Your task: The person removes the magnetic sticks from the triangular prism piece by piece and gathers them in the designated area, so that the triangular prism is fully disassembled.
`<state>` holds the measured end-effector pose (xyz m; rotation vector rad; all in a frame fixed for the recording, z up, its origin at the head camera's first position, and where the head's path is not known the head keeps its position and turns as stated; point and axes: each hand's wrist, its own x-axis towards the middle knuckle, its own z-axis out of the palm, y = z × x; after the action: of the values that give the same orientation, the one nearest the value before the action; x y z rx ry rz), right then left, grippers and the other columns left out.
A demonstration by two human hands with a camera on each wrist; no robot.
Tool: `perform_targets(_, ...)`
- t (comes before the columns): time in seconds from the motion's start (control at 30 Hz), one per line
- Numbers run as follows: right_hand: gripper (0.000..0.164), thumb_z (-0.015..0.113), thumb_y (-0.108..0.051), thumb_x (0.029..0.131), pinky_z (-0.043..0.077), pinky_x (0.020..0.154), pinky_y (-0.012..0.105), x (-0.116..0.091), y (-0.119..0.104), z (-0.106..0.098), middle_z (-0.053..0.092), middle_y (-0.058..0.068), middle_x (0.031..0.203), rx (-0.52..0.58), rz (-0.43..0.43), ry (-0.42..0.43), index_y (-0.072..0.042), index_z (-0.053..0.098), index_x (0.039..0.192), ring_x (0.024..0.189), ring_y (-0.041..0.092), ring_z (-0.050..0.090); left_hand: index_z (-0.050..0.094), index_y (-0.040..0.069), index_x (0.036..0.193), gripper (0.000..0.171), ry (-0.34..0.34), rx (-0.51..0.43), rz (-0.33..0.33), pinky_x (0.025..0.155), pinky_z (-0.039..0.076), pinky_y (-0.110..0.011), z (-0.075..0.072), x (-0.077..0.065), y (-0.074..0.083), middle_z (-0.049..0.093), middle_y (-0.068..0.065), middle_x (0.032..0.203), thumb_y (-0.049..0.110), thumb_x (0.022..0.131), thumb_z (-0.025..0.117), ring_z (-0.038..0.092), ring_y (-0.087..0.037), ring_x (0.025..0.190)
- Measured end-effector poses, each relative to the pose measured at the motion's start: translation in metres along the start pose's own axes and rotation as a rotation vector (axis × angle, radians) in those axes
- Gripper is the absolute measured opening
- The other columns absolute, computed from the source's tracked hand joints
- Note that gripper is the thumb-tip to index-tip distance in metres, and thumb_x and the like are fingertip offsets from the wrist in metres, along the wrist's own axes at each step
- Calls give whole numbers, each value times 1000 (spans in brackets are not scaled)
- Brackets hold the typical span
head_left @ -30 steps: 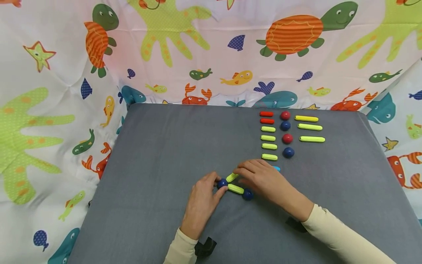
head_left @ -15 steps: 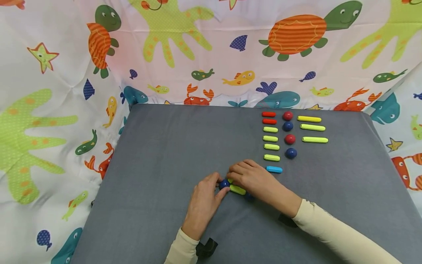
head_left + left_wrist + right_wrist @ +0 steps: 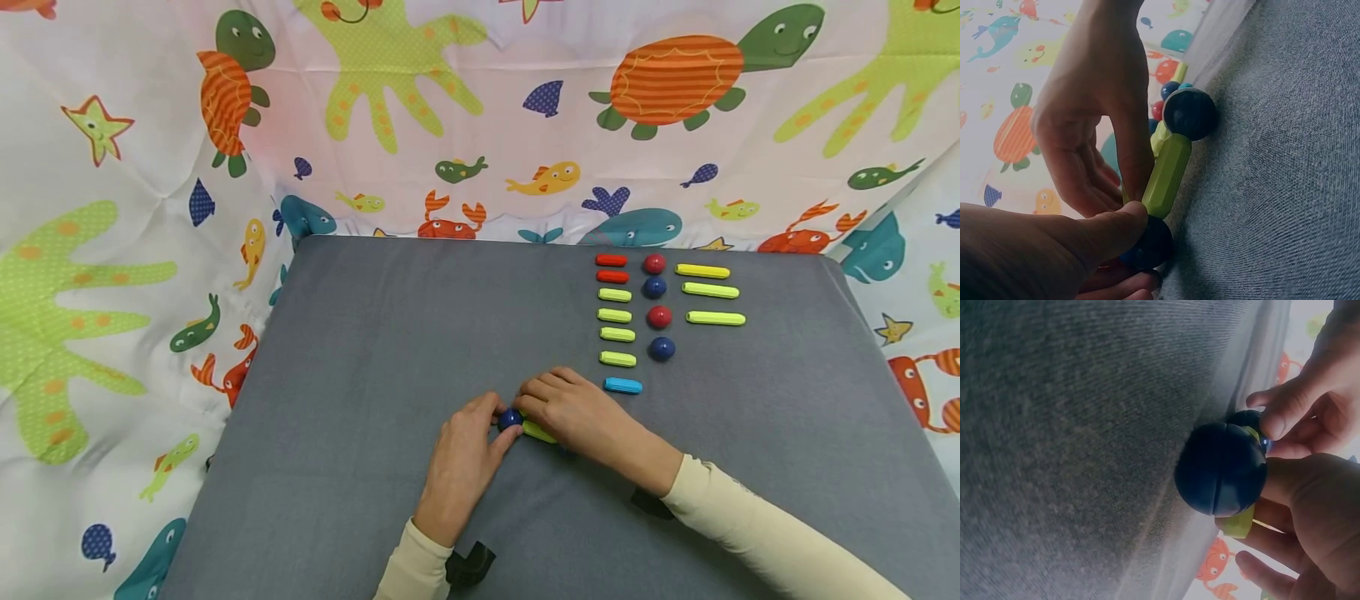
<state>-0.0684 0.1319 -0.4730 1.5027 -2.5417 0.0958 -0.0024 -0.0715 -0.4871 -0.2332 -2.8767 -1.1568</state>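
Note:
My left hand (image 3: 463, 454) pinches a dark blue ball (image 3: 510, 418) between thumb and fingers. A short yellow-green stick (image 3: 1169, 175) joins that ball to a second blue ball (image 3: 1191, 114), which my right hand hides in the head view. My right hand (image 3: 581, 412) holds another yellow-green stick (image 3: 1239, 524) with its fingers close against the pinched ball. Its own fingers cover most of this stick, and I cannot tell whether its end touches the ball. In the right wrist view, the second blue ball (image 3: 1221, 469) stands in front of both hands.
Right of the hands lie a short blue stick (image 3: 622, 386), several short yellow-green sticks (image 3: 617, 334) and two red sticks (image 3: 612, 277) in a column. Beside them stand red balls (image 3: 659, 317), blue balls (image 3: 662, 348) and long yellow-green sticks (image 3: 716, 318). All rest on a grey cloth-covered table (image 3: 375, 333).
My right hand has moved left, bringing its stick close to the pinched ball and covering the second blue ball. The blue stick has come into full view. My left hand keeps its pinch.

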Motion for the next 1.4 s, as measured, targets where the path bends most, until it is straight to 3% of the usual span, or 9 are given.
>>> perform_targets(0.97,13,82,-27,95,52,101,43,1,-1,0,72,-3,102,-77,-2,44,-20,75,104,97,18,67,68,14,104,26,5,7,7,71,61,-32,1,-1,0,74,-3,100,26,91,87,75,-18,89)
perform_targets(1.2,13,81,-20,96,52,101,43,-9,6,-7,72,-3,104,-60,56,42,-20,75,109,99,18,66,68,15,104,26,7,15,4,71,61,-34,3,-1,1,75,-4,100,25,91,88,75,-18,89)
perform_targets(1.4,31,87,-15,91,56,97,42,-26,16,-26,72,-1,108,70,185,42,-17,76,119,101,19,68,73,14,116,30,13,36,11,77,62,-37,4,-1,2,76,-4,110,26,92,86,75,-17,94)
